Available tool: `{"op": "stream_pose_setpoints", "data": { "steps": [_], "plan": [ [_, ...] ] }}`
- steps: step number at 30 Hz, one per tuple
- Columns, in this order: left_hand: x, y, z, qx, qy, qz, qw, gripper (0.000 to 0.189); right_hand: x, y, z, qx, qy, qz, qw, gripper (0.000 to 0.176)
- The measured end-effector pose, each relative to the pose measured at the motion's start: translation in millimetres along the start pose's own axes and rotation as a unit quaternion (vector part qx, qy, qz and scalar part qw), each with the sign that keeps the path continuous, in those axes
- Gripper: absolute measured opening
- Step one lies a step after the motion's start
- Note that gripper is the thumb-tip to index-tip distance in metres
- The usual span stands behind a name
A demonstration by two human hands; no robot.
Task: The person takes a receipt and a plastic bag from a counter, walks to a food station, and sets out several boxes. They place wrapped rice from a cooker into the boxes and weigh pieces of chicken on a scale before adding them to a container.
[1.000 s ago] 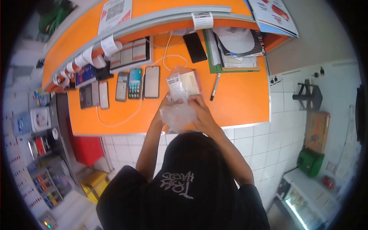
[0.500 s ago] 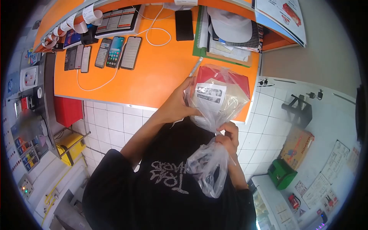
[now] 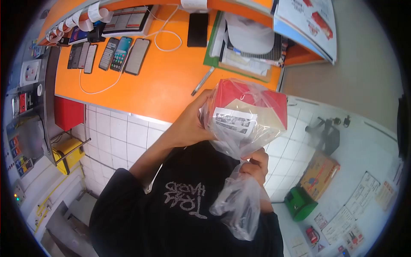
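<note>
A clear plastic bag (image 3: 242, 141) wraps a red and cream box (image 3: 267, 112), which has a printed white label (image 3: 234, 121) on its near side. My left hand (image 3: 196, 122) grips the left side of the bagged box, its fingertips partly hidden behind it. Below the box, my right hand (image 3: 256, 165) is closed around the gathered neck of the bag. The loose bag handles hang down from that hand in front of the black shirt. A pen (image 3: 203, 81) lies on the orange desk (image 3: 158, 94) just beyond my left hand.
Several phones (image 3: 120, 53) and white cables lie on the desk's left. A black phone (image 3: 198, 30) is at the back, beside stacked papers and folders (image 3: 248, 64). A green box (image 3: 301, 203) and a cardboard box (image 3: 320, 174) stand at the right; a yellow box (image 3: 68, 155) is at the left.
The bagged box has come slightly closer and to the right in view. The desk and its items have shifted left, and more of the pen shows. Both hands keep their hold.
</note>
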State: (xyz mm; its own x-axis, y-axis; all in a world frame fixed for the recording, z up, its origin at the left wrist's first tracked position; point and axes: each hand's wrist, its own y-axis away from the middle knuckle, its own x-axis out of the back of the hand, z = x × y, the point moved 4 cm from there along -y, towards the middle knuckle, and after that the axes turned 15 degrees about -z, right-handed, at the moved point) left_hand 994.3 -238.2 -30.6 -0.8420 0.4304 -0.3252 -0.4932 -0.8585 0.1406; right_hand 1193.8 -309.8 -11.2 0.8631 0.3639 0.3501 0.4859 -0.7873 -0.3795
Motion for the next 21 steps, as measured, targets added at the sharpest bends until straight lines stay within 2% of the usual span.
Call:
{"op": "stream_pose_setpoints", "data": {
  "steps": [1,2,3,4,5,6,7,8,9,12,14,16,18,20,21],
  "plan": [
    [2,-3,3,-0.014,-0.007,0.003,1.0,0.091,3,-7,2,0.016,0.004,-0.003,1.0,0.019],
    [3,-8,5,-0.008,0.012,0.008,1.0,0.087,8,-16,9,0.003,-0.073,0.017,0.997,0.022],
    [5,-13,8,-0.003,0.032,0.012,0.999,0.084,13,-27,15,-0.01,-0.149,0.034,0.988,0.032],
    [7,-22,15,-0.023,0.085,0.013,0.996,0.076,25,-49,9,-0.102,-0.101,0.035,0.989,0.043],
    [13,-26,20,-0.041,0.076,0.011,0.996,0.076,31,-80,4,-0.032,-0.137,0.108,0.984,0.04],
    [19,-31,19,-0.052,0.158,-0.022,0.986,0.077,47,-110,-9,-0.074,-0.146,0.089,0.982,0.037],
    [25,-37,24,-0.062,0.236,-0.059,0.968,0.078,58,-133,-10,-0.092,-0.243,0.153,0.953,0.036],
    [25,-38,46,-0.117,0.202,-0.048,0.971,0.076,74,-161,-15,-0.085,-0.241,0.15,0.955,0.033],
    [28,-39,57,-0.135,0.187,-0.056,0.971,0.076,85,-189,-18,-0.072,-0.277,0.169,0.943,0.029],
    [38,-36,70,-0.135,0.303,-0.062,0.941,0.062,110,-275,-8,-0.034,-0.326,0.177,0.928,0.027],
    [37,-29,61,-0.093,0.308,-0.049,0.946,0.057,115,-324,9,-0.051,-0.249,0.149,0.956,0.023],
    [34,-21,38,-0.032,0.346,-0.04,0.937,0.049,107,-362,9,-0.132,-0.156,0.134,0.97,0.026],
    [26,-10,3,0.027,0.437,-0.014,0.899,0.046,111,-401,42,-0.123,-0.101,0.141,0.977,0.027],
    [15,5,-25,0.077,0.46,-0.033,0.884,0.044,105,-423,32,-0.08,0.018,0.187,0.979,0.028],
    [9,16,-33,0.086,0.458,-0.037,0.884,0.044,108,-440,55,-0.083,0.034,0.171,0.981,0.029]
  ]
}}
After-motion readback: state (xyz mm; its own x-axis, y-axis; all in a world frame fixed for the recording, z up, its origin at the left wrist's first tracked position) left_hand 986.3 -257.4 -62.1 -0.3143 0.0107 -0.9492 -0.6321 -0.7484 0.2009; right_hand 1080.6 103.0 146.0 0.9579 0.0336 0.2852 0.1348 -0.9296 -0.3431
